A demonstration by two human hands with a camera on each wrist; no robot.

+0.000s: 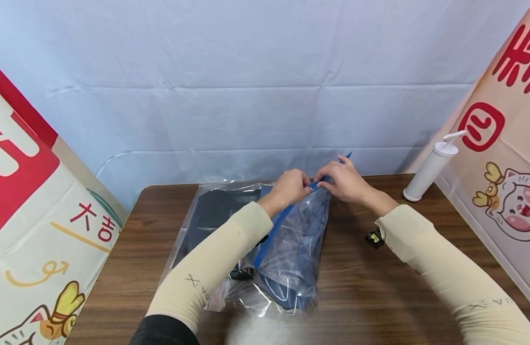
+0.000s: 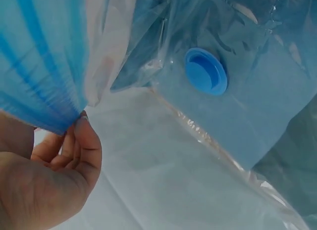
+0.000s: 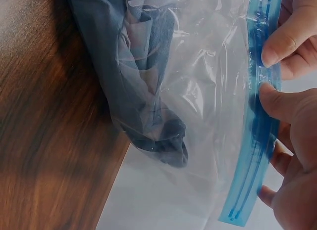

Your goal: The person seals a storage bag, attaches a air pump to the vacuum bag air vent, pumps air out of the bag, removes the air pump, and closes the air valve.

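A clear plastic storage bag [image 1: 299,239] with a blue zip strip [image 3: 242,183] lies on the table, its strip edge raised near the back. Through the plastic show blue cloth [image 3: 143,67] and, on the left side, dark cloth [image 1: 219,211]. A round blue valve [image 2: 205,71] sits on the bag in the left wrist view. My left hand [image 1: 289,186] pinches the strip between thumb and fingers. Close beside it, my right hand [image 1: 343,181] grips the same strip, thumb on the near face and fingers behind. A pointed strip end sticks up past the right hand.
A white hand pump [image 1: 433,167] stands at the back right of the brown wooden table [image 1: 355,297]. Behind the table hangs a pale cloth backdrop [image 1: 247,120], and printed cloths flank both sides.
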